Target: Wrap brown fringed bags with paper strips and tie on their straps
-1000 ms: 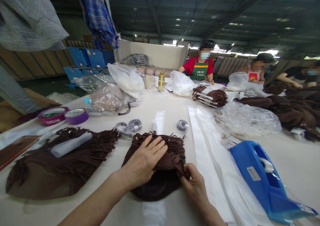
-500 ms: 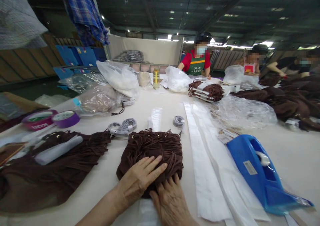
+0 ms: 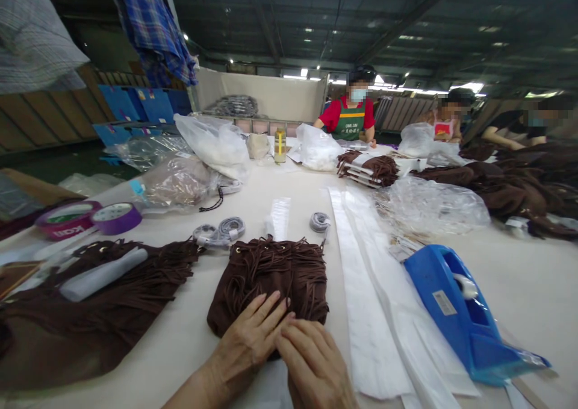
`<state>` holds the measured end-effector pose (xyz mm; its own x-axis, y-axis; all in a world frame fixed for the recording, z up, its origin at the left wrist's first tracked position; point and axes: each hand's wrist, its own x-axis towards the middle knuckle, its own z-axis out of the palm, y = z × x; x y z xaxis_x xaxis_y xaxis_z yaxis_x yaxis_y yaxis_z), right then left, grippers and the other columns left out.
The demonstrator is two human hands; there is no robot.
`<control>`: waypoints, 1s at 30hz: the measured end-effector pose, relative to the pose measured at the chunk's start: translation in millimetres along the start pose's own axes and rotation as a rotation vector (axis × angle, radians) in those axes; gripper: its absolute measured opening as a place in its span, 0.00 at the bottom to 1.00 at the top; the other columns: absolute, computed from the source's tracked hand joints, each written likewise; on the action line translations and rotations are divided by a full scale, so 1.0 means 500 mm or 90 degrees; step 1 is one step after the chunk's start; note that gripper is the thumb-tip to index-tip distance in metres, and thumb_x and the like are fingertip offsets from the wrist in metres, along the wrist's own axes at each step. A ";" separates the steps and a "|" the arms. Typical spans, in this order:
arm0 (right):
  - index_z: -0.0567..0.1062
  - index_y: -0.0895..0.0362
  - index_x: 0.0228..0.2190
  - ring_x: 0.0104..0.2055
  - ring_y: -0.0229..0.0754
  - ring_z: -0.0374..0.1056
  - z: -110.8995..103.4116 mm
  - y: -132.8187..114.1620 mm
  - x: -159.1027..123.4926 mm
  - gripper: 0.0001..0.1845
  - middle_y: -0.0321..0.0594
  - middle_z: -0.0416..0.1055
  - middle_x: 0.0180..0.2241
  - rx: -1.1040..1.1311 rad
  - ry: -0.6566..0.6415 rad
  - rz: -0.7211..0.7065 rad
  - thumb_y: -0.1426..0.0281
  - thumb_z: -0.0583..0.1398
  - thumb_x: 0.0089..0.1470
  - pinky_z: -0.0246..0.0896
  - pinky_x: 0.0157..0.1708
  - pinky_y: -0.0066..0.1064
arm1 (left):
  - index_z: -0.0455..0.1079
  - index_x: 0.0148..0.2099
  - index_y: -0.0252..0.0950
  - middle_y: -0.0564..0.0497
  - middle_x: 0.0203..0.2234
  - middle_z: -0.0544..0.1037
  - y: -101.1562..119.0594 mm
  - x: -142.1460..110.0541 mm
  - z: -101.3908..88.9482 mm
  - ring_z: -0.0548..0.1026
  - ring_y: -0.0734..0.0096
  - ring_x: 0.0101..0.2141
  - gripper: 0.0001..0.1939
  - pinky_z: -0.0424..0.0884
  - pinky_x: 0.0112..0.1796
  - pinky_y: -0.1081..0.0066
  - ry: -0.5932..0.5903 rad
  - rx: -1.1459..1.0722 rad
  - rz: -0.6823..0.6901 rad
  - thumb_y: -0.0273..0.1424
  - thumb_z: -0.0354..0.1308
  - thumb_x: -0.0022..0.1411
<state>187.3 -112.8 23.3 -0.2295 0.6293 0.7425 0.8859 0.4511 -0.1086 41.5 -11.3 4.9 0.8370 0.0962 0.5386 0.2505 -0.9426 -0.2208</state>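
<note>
Pressing the left hand (image 3: 246, 346) palm-down on the near part of the brown fringed bag (image 3: 275, 276), with fingers open and slightly spread, gripping nothing visible. Bending the right hand (image 3: 316, 358) in close beside it, with fingers drawn together over the bag's near edge; hiding the thumb, so not showing whether pinching any cloth underneath. Centring on the bag now, lying right in front of the body on the table (image 3: 307, 186), with a pale strip (image 3: 280, 216) poking out past its far edge. Looking touchy here: possibly springing loose if easing off too soon, being soft and bulky; possibly bunching or creasing, too, from catching loose fringe under those fingertips. Maybe dragging the strip crooked as well, by pulling the bag sideways. Checking the edges: finding only a modest gap on the left before meeting the fringe of the second brown bag (image 3: 108, 318), so risking a tangle by sliding that way. Running into the grey coils (image 3: 232, 227) just beyond the far corner. Getting a narrow bare lane on the right before brushing the white sheets (image 3: 361, 300), then facing the blue tape dispenser (image 3: 451, 306) farther out. Seeing the most open room straight ahead, past the strip.
</note>
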 end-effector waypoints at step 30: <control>0.69 0.64 0.49 0.55 0.50 0.59 0.135 0.015 0.029 0.20 0.50 0.67 0.51 -0.171 -0.068 0.169 0.73 0.51 0.55 0.46 0.55 0.44 | 0.68 0.51 0.42 0.50 0.49 0.73 0.021 -0.068 -0.061 0.68 0.61 0.42 0.16 0.57 0.40 0.59 -0.048 0.145 -0.249 0.35 0.44 0.65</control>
<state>163.6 -57.6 -11.1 -0.0058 0.7702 0.6378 0.9908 0.0907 -0.1005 1.1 -34.3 9.0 0.6898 0.4616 0.5577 0.6477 -0.7377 -0.1906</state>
